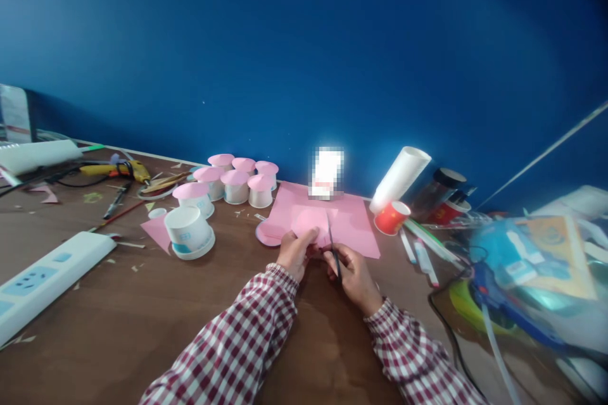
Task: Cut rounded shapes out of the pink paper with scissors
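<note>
Left hand (294, 254), thumb uppermost and fingers curled, pinches the near edge of a pink paper piece (304, 221), which extends forward from the fingertips. Right hand (357, 275), partly closed, grips scissors (331, 239), their blades directed away from the wearer along the paper's right side; whether they touch it cannot be told. Larger pink sheets (358, 218) lie beyond, against the wall (304, 50).

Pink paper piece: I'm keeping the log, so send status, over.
Left hand gripping pink paper piece. Right hand holding scissors at the piece. Larger pink sheet close behind.
</note>
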Demonstrator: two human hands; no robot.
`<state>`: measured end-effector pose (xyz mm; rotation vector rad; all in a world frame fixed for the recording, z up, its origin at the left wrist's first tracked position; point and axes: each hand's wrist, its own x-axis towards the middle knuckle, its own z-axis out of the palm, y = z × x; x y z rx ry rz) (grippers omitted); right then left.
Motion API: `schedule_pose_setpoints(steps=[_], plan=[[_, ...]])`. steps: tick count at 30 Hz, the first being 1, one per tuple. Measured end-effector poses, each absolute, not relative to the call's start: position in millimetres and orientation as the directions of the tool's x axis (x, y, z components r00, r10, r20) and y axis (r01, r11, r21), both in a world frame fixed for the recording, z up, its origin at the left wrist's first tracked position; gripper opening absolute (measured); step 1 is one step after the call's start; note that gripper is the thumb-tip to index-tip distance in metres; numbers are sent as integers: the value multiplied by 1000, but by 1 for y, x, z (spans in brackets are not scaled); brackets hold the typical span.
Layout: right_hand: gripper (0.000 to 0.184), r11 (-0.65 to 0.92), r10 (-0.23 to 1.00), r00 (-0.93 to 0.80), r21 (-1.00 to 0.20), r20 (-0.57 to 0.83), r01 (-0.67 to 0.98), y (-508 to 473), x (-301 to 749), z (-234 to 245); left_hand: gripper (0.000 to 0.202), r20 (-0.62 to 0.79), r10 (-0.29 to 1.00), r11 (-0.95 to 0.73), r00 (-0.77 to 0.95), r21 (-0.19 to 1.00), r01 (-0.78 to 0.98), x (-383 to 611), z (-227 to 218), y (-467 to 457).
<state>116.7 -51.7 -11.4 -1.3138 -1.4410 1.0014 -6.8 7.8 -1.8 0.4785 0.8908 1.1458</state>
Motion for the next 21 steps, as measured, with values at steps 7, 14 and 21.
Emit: schedule_pose_setpoints(steps=[7, 14, 21], plan=[[30, 86, 995, 28, -978, 93, 189, -51, 116, -11, 28, -271, 939, 345, 213, 756, -556, -5, -6, 6], [31, 101, 993, 32, -971, 110, 218, -51, 117, -9, 26, -299, 936, 349, 183, 737, -578, -6, 0, 6], [34, 87, 993, 54, -964, 103, 251, -50, 119, -8, 23, -335, 933, 347, 132, 736, -582, -8, 0, 7]])
